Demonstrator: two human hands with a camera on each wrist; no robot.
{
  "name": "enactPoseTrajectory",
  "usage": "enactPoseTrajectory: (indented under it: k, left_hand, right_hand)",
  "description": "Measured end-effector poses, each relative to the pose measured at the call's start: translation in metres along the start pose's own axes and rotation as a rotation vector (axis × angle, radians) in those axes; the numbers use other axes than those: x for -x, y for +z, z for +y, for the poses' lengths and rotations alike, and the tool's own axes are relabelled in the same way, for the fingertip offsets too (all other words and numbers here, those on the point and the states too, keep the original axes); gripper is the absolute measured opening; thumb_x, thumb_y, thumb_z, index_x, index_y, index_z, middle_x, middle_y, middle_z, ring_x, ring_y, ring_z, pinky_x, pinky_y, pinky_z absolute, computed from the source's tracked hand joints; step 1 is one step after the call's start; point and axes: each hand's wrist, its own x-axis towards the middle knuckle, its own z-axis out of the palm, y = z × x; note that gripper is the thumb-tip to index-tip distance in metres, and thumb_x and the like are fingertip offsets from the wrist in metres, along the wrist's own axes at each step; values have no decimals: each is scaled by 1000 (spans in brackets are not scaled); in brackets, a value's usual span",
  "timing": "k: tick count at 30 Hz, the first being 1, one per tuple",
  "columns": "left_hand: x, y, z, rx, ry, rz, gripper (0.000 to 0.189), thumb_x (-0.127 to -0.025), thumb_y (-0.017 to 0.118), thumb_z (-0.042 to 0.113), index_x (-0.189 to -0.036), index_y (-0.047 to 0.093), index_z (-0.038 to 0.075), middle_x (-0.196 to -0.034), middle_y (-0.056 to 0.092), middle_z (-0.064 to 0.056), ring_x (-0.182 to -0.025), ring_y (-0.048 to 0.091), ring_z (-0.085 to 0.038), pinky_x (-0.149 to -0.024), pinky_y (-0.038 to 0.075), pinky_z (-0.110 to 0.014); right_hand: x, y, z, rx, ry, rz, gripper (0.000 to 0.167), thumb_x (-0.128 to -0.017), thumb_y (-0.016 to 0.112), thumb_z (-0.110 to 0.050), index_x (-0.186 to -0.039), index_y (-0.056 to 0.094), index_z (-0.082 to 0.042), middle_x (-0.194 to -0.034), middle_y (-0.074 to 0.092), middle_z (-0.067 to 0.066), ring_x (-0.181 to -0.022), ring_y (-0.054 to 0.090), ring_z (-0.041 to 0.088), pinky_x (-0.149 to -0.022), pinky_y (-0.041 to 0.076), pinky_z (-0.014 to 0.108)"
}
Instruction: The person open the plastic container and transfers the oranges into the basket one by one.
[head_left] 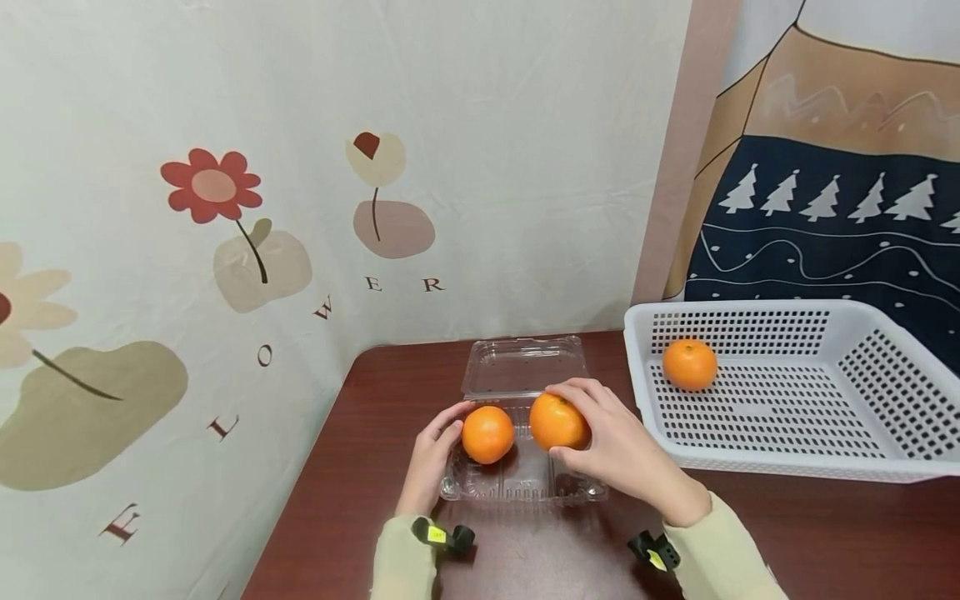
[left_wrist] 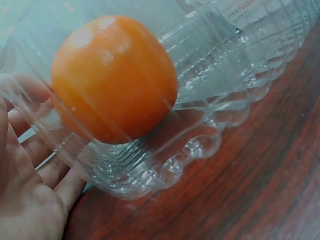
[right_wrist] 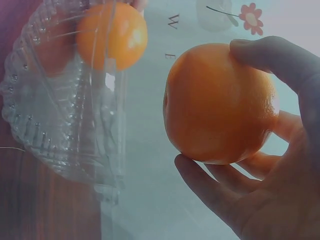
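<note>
In the head view, a clear plastic clamshell box (head_left: 525, 479) lies with its lid (head_left: 525, 367) folded back. One orange (head_left: 487, 435) sits in the box's left part. My left hand (head_left: 433, 458) rests along the box's left side, beside that orange; in the left wrist view its fingers (left_wrist: 52, 172) lie against the outside of the clear wall. My right hand (head_left: 618, 442) grips a second orange (head_left: 558, 422) between thumb and fingers, over the right part of the box. The right wrist view shows this held orange (right_wrist: 220, 102) apart from the box wall.
A white perforated basket (head_left: 780, 468) stands to the right on the dark red table (head_left: 352, 517), with another orange (head_left: 690, 365) in its left corner. Behind the table hangs a light cloth (head_left: 525, 167) printed with flowers and letters.
</note>
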Motion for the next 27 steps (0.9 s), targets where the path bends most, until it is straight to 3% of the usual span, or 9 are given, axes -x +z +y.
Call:
enactPoseTrajectory:
  k: [27]
  left_hand:
    - [1,1,2,17,-11,-1,30,-93,46,19,-122,54,13,-123,53,2,-115,46,-10,-99,33,-29]
  right_hand:
    - [1,-13,7,-11,9,25,65,-66,75,-38,-124,47,-27,-121,42,-5,-103,45,12,-79,45,35]
